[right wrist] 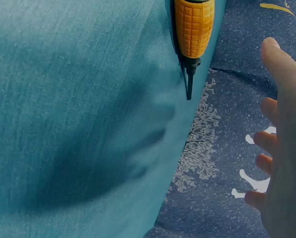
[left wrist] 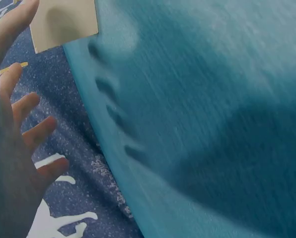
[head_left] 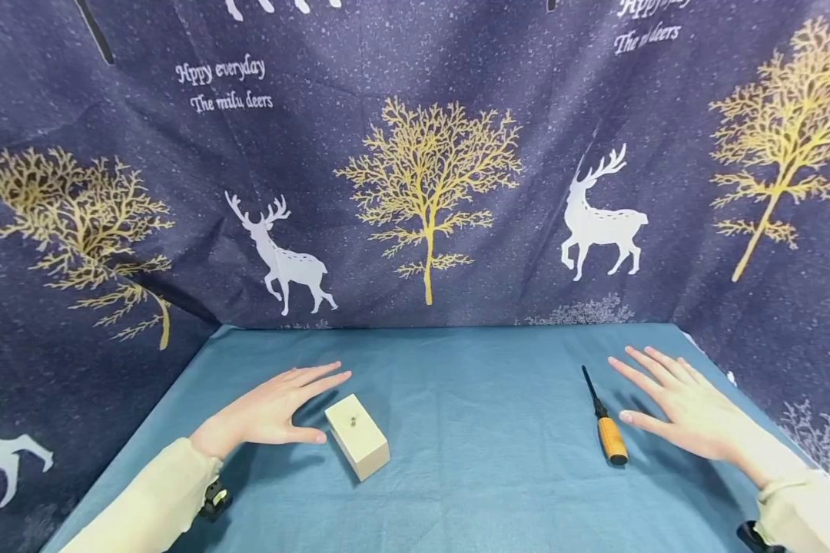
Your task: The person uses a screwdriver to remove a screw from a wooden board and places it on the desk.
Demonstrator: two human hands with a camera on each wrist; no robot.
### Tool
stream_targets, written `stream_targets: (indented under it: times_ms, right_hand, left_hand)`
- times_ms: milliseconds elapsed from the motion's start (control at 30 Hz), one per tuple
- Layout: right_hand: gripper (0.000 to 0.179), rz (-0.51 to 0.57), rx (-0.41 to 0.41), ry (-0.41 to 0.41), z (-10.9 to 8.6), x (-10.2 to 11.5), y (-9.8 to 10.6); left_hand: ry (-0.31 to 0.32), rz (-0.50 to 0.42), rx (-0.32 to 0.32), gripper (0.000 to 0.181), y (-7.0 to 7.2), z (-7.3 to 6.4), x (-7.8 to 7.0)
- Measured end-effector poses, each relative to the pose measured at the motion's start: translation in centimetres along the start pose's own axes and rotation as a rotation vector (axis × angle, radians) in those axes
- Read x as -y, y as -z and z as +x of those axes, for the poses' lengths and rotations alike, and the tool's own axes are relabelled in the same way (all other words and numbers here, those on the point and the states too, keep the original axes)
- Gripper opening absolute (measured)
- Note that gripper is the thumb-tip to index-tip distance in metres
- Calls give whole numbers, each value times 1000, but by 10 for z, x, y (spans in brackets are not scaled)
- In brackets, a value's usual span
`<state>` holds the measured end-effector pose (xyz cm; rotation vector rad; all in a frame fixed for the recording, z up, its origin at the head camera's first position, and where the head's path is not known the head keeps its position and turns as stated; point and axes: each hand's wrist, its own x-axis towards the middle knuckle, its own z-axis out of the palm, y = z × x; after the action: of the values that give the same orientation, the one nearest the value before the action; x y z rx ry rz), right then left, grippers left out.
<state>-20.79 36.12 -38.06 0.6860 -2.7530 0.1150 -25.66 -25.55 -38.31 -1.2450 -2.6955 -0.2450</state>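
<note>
A pale wooden block point(head_left: 356, 436) with a small dark screw-like spot on its top lies left of the middle of the table. Beside it hovers my left hand point(head_left: 277, 407), fingers spread and nothing held; the left wrist view shows the block point(left wrist: 64, 25) past the thumb. Toward the right lies a screwdriver point(head_left: 610, 439) with a yellow-orange handle and a thin black shaft pointing away from me. My right hand point(head_left: 685, 403) is just to the right of it, fingers spread and empty. In the right wrist view the screwdriver point(right wrist: 193, 29) shows at the top.
A blue cloth point(head_left: 470, 430) covers the table. Behind it and at both sides hangs a dark blue curtain point(head_left: 456, 54) printed with gold trees and white deer. Each wrist wears a black strap, the left strap point(head_left: 214, 499) partly under the sleeve.
</note>
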Motion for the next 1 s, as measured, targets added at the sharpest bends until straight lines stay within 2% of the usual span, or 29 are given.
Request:
stream_targets:
  times_ms: [333,633,833,1000]
  right_hand:
    - [76,20,25,-17,-2,4,-7]
    - [73,86,95,-60,0,14,-12]
    - [72,60,111,-68,1,23,-17]
    - [74,66,143,-100,3,30,-17]
  left_hand:
    - [-15,-18,-14,88,-7,5,-5]
    - [-32,-22,4,71,-12,8,-8]
    - [13,-82,48,67,-13,11,-8]
    - [34,-106,57,68,-13,11,-9]
